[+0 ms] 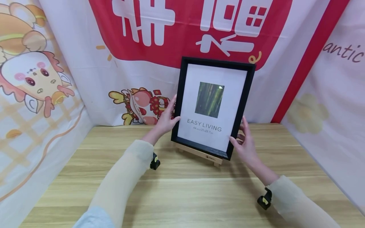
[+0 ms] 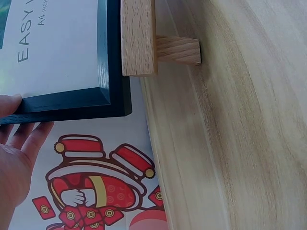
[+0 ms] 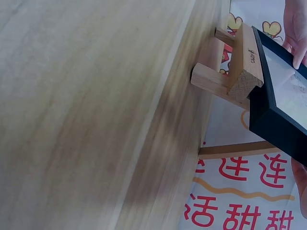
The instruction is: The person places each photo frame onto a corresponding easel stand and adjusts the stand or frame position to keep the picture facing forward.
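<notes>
At opposite edges, left grip [image 1: 166, 121] and right grip [image 1: 247, 146] pinch the frame [image 1: 210, 126].

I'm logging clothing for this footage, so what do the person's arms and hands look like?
The left hand and right hand wear no gloves. The left sleeve and right sleeve are pale cream, with light blue fabric nearer the left elbow. Small black devices with a yellowish patch sit at the left cuff and right cuff.

Head view bright, even; soft shadows on tabletop [image 1: 182, 196]. Wrist views dimmer, right perhaps slightly blurred.
</notes>
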### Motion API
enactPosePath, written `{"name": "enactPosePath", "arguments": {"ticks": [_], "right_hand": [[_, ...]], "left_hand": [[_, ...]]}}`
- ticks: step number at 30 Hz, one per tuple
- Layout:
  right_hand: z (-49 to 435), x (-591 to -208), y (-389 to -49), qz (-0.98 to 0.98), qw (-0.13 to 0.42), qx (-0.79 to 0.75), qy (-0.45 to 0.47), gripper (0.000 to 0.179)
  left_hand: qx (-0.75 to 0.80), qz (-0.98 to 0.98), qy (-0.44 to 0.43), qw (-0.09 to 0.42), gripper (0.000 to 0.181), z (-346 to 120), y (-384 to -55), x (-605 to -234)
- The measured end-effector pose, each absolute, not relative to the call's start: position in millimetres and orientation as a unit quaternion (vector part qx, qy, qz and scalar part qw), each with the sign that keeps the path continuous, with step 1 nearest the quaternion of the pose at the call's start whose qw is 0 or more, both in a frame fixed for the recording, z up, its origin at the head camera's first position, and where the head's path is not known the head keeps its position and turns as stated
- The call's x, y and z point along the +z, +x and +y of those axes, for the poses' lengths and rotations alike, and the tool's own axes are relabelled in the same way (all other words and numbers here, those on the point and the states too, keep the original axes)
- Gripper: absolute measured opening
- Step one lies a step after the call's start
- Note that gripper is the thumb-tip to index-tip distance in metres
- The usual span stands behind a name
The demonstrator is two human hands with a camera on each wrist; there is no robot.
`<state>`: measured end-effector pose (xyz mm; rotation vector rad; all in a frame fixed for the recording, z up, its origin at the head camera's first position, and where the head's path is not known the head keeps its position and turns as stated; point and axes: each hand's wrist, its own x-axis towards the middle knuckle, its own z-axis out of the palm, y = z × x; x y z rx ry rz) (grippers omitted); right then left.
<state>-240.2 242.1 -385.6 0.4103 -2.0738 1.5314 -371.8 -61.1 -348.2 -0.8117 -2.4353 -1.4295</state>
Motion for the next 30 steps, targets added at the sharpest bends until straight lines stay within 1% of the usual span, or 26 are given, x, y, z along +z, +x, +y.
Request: {"name": "enactPosePath", "arguments": {"ticks": [7, 14, 17, 20, 26, 28, 30], "right_hand": [[241.6, -388.9, -238.3, -0.78, 0.253, 0.554, 0.144, 0.093], [238.6, -390.9, -239.3, -0.78, 0.259, 0.551, 0.144, 0.093], [236.9, -387.2, -236.9, -0.785, 0.254, 0.547, 0.139, 0.092], [233.4, -377.5, -227.0, -0.792, 0.244, 0.543, 0.134, 0.089], [229.3, -364.9, -199.0, -0.822, 0.204, 0.517, 0.121, 0.084], [228.7, -367.5, -191.3, -0.826, 0.198, 0.515, 0.118, 0.084], [232.1, -381.1, -190.2, -0.826, 0.197, 0.517, 0.109, 0.087]], "left_hand": [[-0.486, -0.825, -0.274, 0.092, 0.092, -60.9, -371.6, -347.3], [-0.481, -0.83, -0.267, 0.095, 0.09, -62.5, -372.1, -349.1], [-0.486, -0.827, -0.266, 0.1, 0.087, -63.3, -372.6, -349.8], [-0.499, -0.819, -0.265, 0.097, 0.084, -66.0, -372.3, -352.2], [-0.547, -0.795, -0.255, 0.056, 0.084, -79.8, -366.3, -366.5], [-0.565, -0.783, -0.259, 0.038, 0.086, -85.3, -362.4, -373.2], [-0.577, -0.773, -0.263, 0.021, 0.086, -90.1, -357.5, -380.1]]}}
